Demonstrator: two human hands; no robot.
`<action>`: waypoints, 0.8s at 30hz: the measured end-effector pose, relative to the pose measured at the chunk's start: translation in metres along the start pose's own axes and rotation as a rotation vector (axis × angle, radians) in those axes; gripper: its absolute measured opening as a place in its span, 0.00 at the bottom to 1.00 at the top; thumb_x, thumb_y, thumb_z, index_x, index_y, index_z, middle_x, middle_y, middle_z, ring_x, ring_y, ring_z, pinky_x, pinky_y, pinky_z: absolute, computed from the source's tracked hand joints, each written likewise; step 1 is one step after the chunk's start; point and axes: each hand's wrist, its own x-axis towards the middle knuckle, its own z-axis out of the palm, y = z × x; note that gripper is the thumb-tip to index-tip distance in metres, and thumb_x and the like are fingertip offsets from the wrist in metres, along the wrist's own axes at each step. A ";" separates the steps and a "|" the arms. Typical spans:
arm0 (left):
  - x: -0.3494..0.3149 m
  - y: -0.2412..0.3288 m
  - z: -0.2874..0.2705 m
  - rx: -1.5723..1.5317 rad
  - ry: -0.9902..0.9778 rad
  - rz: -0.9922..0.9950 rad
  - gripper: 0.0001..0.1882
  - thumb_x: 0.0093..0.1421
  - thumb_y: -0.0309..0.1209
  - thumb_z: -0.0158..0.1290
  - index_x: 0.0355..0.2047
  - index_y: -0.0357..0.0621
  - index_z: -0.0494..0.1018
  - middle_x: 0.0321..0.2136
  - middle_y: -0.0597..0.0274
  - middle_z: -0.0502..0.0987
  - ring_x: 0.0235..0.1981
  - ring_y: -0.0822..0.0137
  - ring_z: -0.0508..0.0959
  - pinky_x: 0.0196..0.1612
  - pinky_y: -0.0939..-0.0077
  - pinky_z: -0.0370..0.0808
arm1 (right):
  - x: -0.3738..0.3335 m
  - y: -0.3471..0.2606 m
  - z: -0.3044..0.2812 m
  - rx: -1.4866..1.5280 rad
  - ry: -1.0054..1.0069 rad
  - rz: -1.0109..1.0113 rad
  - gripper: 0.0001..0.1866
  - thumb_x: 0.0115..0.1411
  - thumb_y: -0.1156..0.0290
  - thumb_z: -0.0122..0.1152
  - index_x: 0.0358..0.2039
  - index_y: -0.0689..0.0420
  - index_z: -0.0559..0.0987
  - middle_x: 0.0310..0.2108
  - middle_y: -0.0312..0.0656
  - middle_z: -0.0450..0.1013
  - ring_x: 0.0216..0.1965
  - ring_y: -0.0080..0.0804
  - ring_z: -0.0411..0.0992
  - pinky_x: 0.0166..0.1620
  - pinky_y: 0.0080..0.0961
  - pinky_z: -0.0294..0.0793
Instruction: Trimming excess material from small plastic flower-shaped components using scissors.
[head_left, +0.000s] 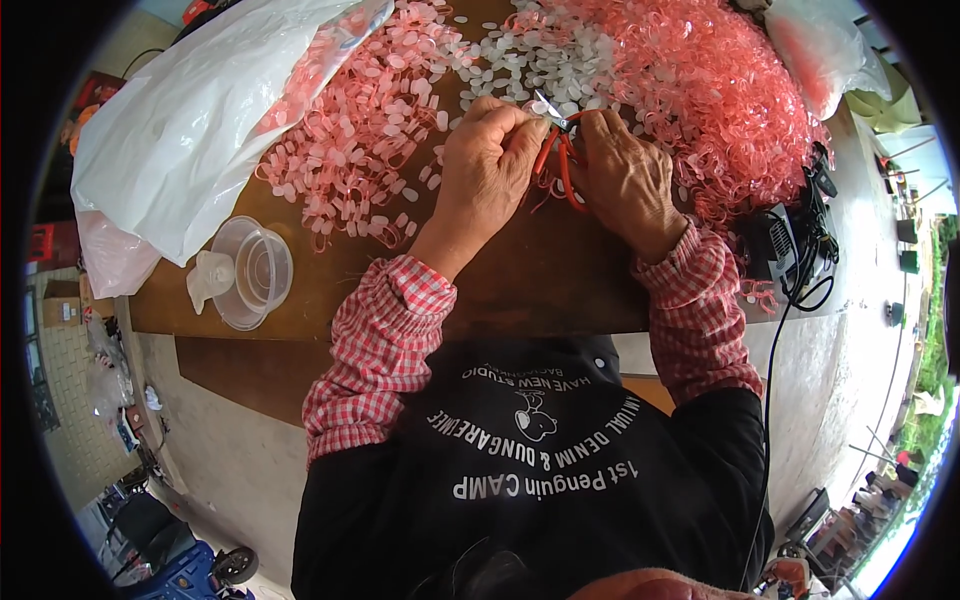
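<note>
My left hand (480,170) is closed in a pinch over the middle of the brown table. A small translucent plastic piece (536,108) shows at its fingertips; the fingers partly hide it. My right hand (625,178) grips a pair of scissors (571,180) with red-orange handles. The short metal blades point up and left, right beside the pinched piece. Just beyond both hands lies a heap of whitish oval plastic pieces (550,62). Pink looped plastic pieces (345,155) spread out on the left, and a taller pink heap (725,115) rises on the right.
A large white plastic bag (190,125) covers the table's far left. Nearer stands a clear round tub (278,275). At the right edge, a black power adapter (778,240) lies with coiled cables. A clear bag (825,50) sits at the far right.
</note>
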 end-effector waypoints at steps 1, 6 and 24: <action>0.000 -0.001 0.000 0.017 0.002 0.007 0.06 0.60 0.24 0.55 0.28 0.31 0.74 0.26 0.57 0.71 0.24 0.68 0.73 0.29 0.76 0.70 | 0.000 0.001 0.000 0.000 0.000 -0.001 0.17 0.57 0.62 0.63 0.37 0.60 0.69 0.31 0.48 0.70 0.26 0.49 0.73 0.26 0.40 0.71; 0.000 0.002 0.001 -0.002 0.016 0.010 0.06 0.59 0.24 0.57 0.29 0.32 0.75 0.26 0.57 0.72 0.25 0.67 0.74 0.30 0.75 0.71 | 0.001 0.007 0.004 0.007 -0.010 0.029 0.18 0.59 0.58 0.61 0.26 0.59 0.69 0.21 0.45 0.71 0.22 0.51 0.72 0.23 0.41 0.69; -0.007 0.006 0.002 0.296 -0.074 0.204 0.07 0.48 0.20 0.61 0.29 0.37 0.76 0.30 0.59 0.76 0.27 0.60 0.78 0.31 0.69 0.76 | 0.008 0.011 -0.011 0.696 -0.178 0.306 0.13 0.55 0.69 0.68 0.39 0.60 0.79 0.24 0.38 0.75 0.25 0.17 0.71 0.28 0.20 0.71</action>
